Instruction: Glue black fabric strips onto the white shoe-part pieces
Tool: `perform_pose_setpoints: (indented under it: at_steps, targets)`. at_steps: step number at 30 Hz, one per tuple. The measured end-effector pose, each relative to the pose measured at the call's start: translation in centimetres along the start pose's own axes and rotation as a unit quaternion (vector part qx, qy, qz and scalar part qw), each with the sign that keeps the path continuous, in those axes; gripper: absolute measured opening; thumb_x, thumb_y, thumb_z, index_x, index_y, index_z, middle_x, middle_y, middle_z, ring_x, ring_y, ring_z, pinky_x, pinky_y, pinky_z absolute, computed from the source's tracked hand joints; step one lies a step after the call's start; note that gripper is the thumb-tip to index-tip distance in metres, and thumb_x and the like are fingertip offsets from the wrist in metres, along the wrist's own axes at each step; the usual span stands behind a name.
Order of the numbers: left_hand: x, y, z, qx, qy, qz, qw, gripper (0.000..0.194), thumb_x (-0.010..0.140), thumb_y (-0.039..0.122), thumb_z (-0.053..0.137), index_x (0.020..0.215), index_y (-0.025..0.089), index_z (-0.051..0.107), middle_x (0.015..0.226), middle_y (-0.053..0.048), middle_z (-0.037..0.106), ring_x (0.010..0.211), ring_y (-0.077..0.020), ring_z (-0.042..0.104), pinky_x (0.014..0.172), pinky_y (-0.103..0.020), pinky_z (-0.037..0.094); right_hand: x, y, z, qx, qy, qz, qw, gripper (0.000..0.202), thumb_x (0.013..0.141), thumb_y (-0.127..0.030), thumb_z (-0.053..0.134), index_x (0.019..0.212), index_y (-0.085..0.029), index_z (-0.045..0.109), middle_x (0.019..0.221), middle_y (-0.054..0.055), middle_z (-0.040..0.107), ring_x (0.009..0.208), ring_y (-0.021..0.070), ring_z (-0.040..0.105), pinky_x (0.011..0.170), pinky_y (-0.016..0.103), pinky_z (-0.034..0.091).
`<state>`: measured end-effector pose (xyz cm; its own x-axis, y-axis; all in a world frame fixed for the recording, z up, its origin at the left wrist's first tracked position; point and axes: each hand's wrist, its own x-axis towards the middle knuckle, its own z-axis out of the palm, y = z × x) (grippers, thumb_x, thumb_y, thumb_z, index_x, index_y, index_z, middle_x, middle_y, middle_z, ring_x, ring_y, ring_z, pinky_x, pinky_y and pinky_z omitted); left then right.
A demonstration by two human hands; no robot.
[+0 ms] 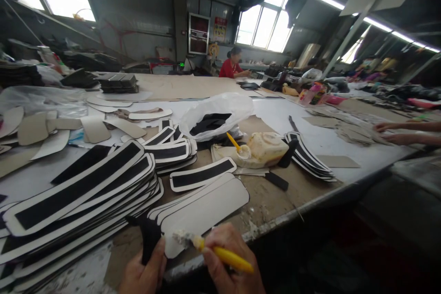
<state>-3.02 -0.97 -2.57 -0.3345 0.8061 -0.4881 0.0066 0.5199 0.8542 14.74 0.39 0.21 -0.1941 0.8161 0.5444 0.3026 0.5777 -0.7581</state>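
Note:
In my right hand is a yellow-handled brush, its whitish, caked bristles on the near end of the top white panel. That panel lies on a fanned stack of similar curved panels at the table edge. My left hand pinches a black strip of material beside the panels' left end. Behind them lies a single white panel with a black inset. Farther back rests a crusted, cut-open plastic jug with a second yellow-handled tool in its opening.
Large stacks of white-edged black panels spread at left. A white plastic bag holds black pieces. More panels lie right of the jug. A co-worker's hands touch grey sheets; a person in red sits far back.

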Motion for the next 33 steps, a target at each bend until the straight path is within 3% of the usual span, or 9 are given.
perform_pose_setpoints:
  at_steps: [4, 8, 11, 13, 15, 19, 24, 28, 33]
  targets:
    - [-0.3, 0.9, 0.3, -0.011, 0.038, -0.014, 0.999, 0.052, 0.055, 0.066, 0.064, 0.051, 0.017, 0.047, 0.039, 0.005, 0.035, 0.040, -0.0093, 0.031, 0.042, -0.022, 0.023, 1.4, -0.4, -1.7, 0.086, 0.075, 0.104, 0.988, 0.010, 0.087, -0.022, 0.048, 0.081, -0.021, 0.056, 0.075, 0.002, 0.053, 0.071, 0.0158, 0.054, 0.067, 0.029, 0.047]
    - [-0.8, 2.3, 0.6, -0.086, 0.059, 0.015, 0.994, 0.057, 0.053, 0.058, 0.070, 0.085, 0.012, 0.059, 0.039, 0.007, 0.037, 0.038, -0.0093, 0.031, 0.039, -0.021, 0.023, 2.4, 0.1, -3.6, 0.068, 0.108, 0.138, 0.982, 0.014, 0.088, -0.031, 0.049, 0.082, -0.021, 0.056, 0.083, 0.005, 0.055, 0.086, 0.0206, 0.053, 0.073, 0.031, 0.046]
    - [-1.1, 2.9, 0.1, -0.099, 0.085, 0.035, 0.991, 0.057, 0.061, 0.057, 0.066, 0.095, 0.012, 0.056, 0.042, 0.009, 0.036, 0.039, -0.0079, 0.030, 0.039, -0.020, 0.024, 2.8, 0.6, -4.6, 0.107, 0.094, 0.135, 0.981, 0.021, 0.090, -0.036, 0.044, 0.081, -0.021, 0.056, 0.084, 0.006, 0.057, 0.092, 0.0231, 0.054, 0.083, 0.037, 0.045]
    - [-1.6, 3.2, -0.6, -0.116, 0.096, 0.051, 0.987, 0.049, 0.068, 0.054, 0.062, 0.092, 0.012, 0.054, 0.043, 0.009, 0.033, 0.040, -0.0066, 0.028, 0.039, -0.019, 0.022, 3.1, 0.6, -5.1, 0.128, 0.061, 0.138, 0.980, 0.025, 0.090, -0.039, 0.041, 0.081, -0.020, 0.055, 0.080, 0.006, 0.058, 0.086, 0.0227, 0.057, 0.081, 0.037, 0.046]
    - [-2.3, 3.4, -1.3, -0.162, 0.068, 0.062, 0.983, 0.039, 0.074, 0.050, 0.056, 0.085, 0.013, 0.054, 0.043, 0.009, 0.032, 0.039, -0.0059, 0.026, 0.038, -0.019, 0.020, 3.4, 0.3, -5.2, 0.133, 0.015, 0.166, 0.977, 0.028, 0.090, -0.042, 0.042, 0.080, -0.020, 0.056, 0.074, 0.005, 0.058, 0.073, 0.0193, 0.058, 0.068, 0.031, 0.049]
    - [-4.2, 4.0, -1.4, -0.243, -0.057, 0.042, 0.967, 0.036, 0.076, 0.050, 0.054, 0.070, 0.014, 0.055, 0.038, 0.007, 0.035, 0.034, -0.0045, 0.024, 0.037, -0.019, 0.017, 3.9, -1.0, -3.7, 0.167, -0.082, 0.249, 0.950, 0.031, 0.086, -0.046, 0.047, 0.077, -0.019, 0.056, 0.063, 0.000, 0.053, 0.052, 0.0117, 0.049, 0.049, 0.023, 0.041]
    - [-6.2, 4.1, 0.4, -0.196, -0.125, -0.006, 0.973, 0.044, 0.067, 0.057, 0.062, 0.059, 0.015, 0.053, 0.035, 0.006, 0.036, 0.033, -0.0046, 0.028, 0.038, -0.020, 0.018, 3.6, -2.5, -0.4, 0.232, -0.181, 0.287, 0.912, 0.029, 0.074, -0.043, 0.063, 0.067, -0.017, 0.055, 0.056, -0.004, 0.045, 0.052, 0.0097, 0.041, 0.051, 0.022, 0.036]
    - [-6.7, 3.7, 1.7, -0.112, -0.138, -0.011, 0.984, 0.056, 0.065, 0.062, 0.061, 0.039, 0.015, 0.044, 0.034, 0.002, 0.037, 0.033, -0.0056, 0.032, 0.039, -0.021, 0.019, 3.0, -2.9, 0.1, 0.289, -0.163, 0.362, 0.871, 0.030, 0.067, -0.040, 0.068, 0.067, -0.017, 0.051, 0.054, -0.005, 0.046, 0.049, 0.0082, 0.039, 0.048, 0.020, 0.034]
    - [-6.7, 3.7, 2.5, -0.107, -0.163, 0.001, 0.981, 0.048, 0.069, 0.057, 0.059, 0.051, 0.012, 0.057, 0.037, 0.001, 0.044, 0.033, -0.0073, 0.038, 0.037, -0.020, 0.025, 2.8, -2.4, -1.5, 0.247, -0.135, 0.363, 0.888, 0.036, 0.073, -0.050, 0.060, 0.069, -0.016, 0.052, 0.047, -0.007, 0.040, 0.038, 0.0057, 0.031, 0.036, 0.020, 0.023]
